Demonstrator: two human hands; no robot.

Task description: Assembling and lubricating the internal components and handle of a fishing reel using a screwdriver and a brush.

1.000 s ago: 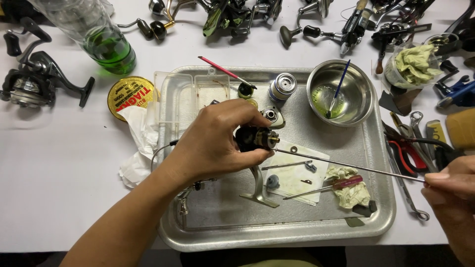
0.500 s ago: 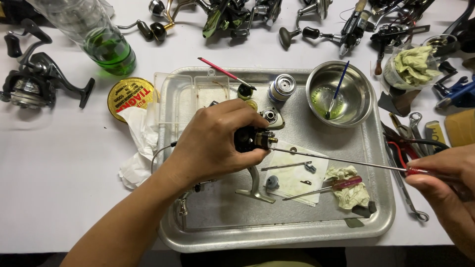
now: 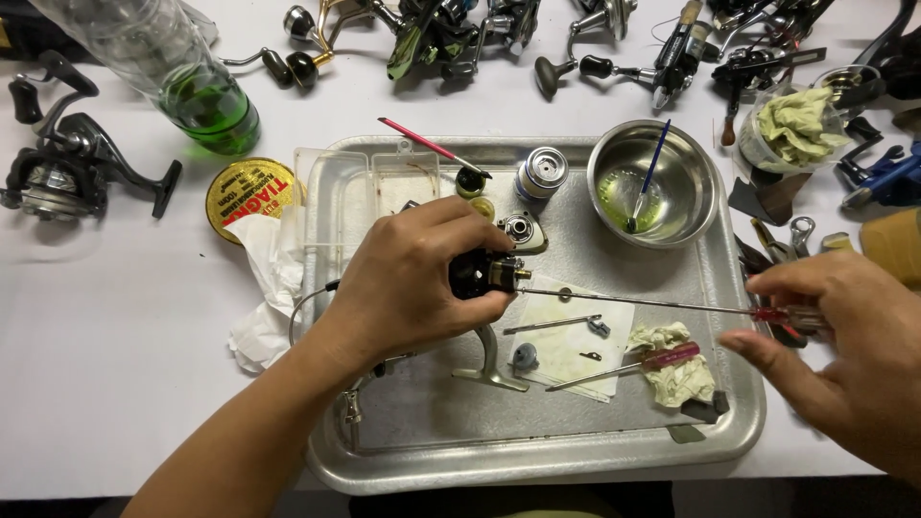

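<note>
- My left hand [image 3: 408, 288] wraps a dark fishing reel body [image 3: 480, 273] over the middle of the steel tray [image 3: 537, 460]; its fingers are curled tight round the reel, which I judge keeps it from turning while the tool bears on it.
- The reel is held with its brass-coloured end facing right, level with the tool, so the shaft can meet it straight on.
- My right hand [image 3: 844, 345] is at the tray's right edge, its fingers pinching the red handle of a long thin screwdriver [image 3: 652, 302]; the shaft runs left across the tray and its tip touches the reel's end.
- The reel's foot and stem [image 3: 489, 364] hang down under my left hand, just above the tray floor.
- Below the shaft lies a stained paper sheet [image 3: 566, 336] carrying small loose parts, probably to stop them rolling about and keep them easy to find.
- A second, smaller red-handled screwdriver [image 3: 633, 367] rests on a crumpled rag [image 3: 681, 369] near the tray's lower right.
- At the tray's upper right stands a steel bowl [image 3: 691, 163] with greenish liquid and a blue brush [image 3: 650, 173] leaning in it.
- A spool [image 3: 540, 173] and a red-handled brush [image 3: 432, 146] lie along the tray's far side.
- Off the tray, on the white worktop [image 3: 115, 364], stand a bottle of green liquid [image 3: 192, 91], a round gold tin [image 3: 251, 197] and another reel [image 3: 67, 163].
</note>
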